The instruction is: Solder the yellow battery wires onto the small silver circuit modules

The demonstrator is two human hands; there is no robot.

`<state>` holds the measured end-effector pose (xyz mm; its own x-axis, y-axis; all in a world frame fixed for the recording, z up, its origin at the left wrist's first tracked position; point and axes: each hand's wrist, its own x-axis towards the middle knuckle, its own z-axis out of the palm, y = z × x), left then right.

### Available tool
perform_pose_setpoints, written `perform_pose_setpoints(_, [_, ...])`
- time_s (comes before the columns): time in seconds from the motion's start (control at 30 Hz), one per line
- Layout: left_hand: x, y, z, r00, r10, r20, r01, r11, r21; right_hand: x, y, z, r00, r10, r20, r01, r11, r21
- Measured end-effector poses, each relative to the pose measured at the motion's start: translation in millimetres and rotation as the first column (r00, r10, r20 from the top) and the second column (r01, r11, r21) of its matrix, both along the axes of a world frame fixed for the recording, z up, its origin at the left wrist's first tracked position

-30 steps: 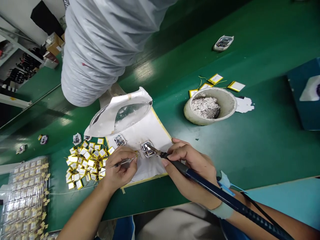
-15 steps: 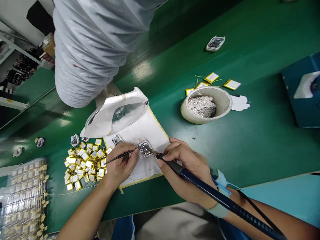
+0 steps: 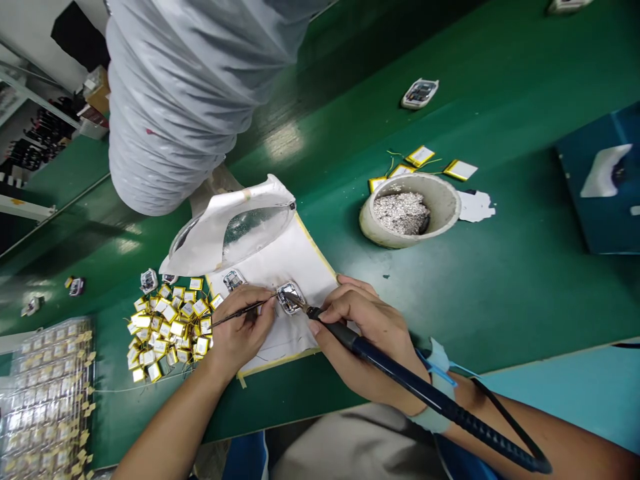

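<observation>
Scorching of the module is risked by a slipping iron, gripped in the right hand; tweezers are pinched in the left hand.

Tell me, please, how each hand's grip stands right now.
Left hand: closed, holding tweezers.
Right hand: closed, holding a soldering iron.

The table is glossy green, the cloth matt white, the iron smooth plastic, the tweezers thin metal, the pot rough and pale.
</observation>
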<state>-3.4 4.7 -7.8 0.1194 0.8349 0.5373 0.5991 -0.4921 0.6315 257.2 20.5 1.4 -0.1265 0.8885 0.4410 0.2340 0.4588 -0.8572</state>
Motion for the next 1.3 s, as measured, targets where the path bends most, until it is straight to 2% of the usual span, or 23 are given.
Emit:
perform_pose_setpoints(0.23, [-3, -1, 1.5, 1.0, -0.006, 0.029, 0.006, 1.0, 0.002, 2, -2, -3.3, 1.0, -0.028, -0.007, 0.028, 0.999, -0.018])
perform_pose_setpoints(0.4, [-10, -7, 11.0, 0.988, -0.142, 0.066, 0.146, 0.988, -0.052, 4, -2, -4.2, 0.999, -0.031, -0.035, 0.03, 0.999, -0.039])
perform_pose_setpoints(0.57, [-13, -8, 14.4, 0.983, -0.181, 0.018, 0.182, 0.981, -0.06, 4, -1, -3.5, 0.999, -0.031, -0.016, 0.031, 1.0, -0.004])
perform_pose_setpoints(0.7, [-12, -7, 11.6, 0.987, -0.16, 0.022, 0.161, 0.985, -0.058, 4, 0, -1.8, 0.999, -0.032, -0.007, 0.032, 0.999, -0.002])
perform_pose_setpoints(0.93, [-3, 3, 4.7, 1.0, -0.02, 0.015, 0.019, 0.999, 0.028, 3, -1, -2.3, 0.999, -0.035, 0.007, 0.035, 0.999, 0.005])
perform_pose_setpoints(1.1, [-1, 6, 5.5, 0.998, -0.039, -0.044, 0.04, 0.999, 0.019, 2, -1, -3.7, 1.0, -0.018, 0.019, 0.018, 1.0, 0.016])
perform_pose_setpoints(1.3, [-2, 5, 5.4, 0.998, -0.059, -0.028, 0.059, 0.998, 0.001, 2, 1, -1.4, 1.0, -0.006, 0.022, 0.005, 1.0, 0.024])
